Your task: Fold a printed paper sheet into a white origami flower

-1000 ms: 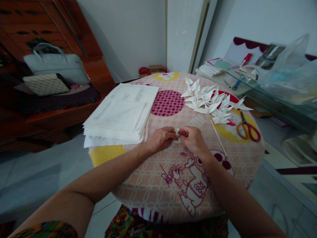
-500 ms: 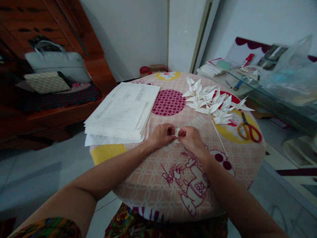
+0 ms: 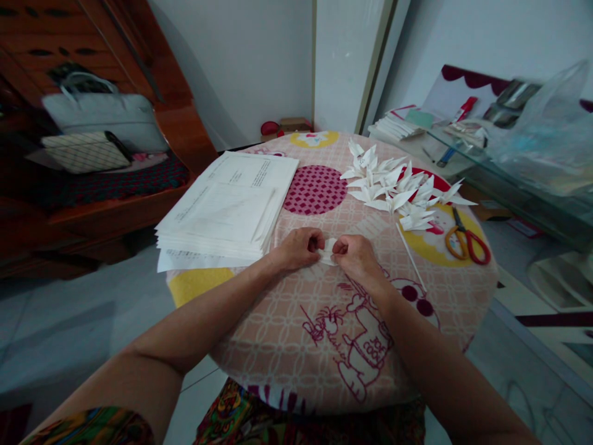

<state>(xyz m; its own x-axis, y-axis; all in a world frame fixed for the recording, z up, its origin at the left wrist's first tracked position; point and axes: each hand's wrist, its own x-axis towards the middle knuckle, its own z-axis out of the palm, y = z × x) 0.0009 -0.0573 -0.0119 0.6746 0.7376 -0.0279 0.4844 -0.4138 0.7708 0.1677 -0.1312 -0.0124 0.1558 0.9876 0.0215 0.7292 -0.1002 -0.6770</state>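
Note:
Between my two hands, over the middle of the round table, is a small folded piece of white paper [image 3: 328,251]. My left hand [image 3: 302,247] pinches its left side, thumb and fingers closed. On the right side, my right hand [image 3: 356,254] grips it with curled fingers. The fingers cover parts of the paper, so its full shape is hidden. Beyond my right hand lies a cluster of folded white paper cranes [image 3: 393,185]. A thin white stick [image 3: 411,256] rests on the cloth just right of that hand.
A stack of printed paper sheets [image 3: 222,210] lies left of my hands. Scissors [image 3: 467,238] with orange and red handles lie near the table's right edge. A patterned tablecloth [image 3: 287,334] covers the table. At the right stands a glass shelf [image 3: 519,185] with a plastic bag [image 3: 542,130].
My left hand has shifted slightly left and its fingertips are a little farther from my right hand's. More of the white paper shows between them.

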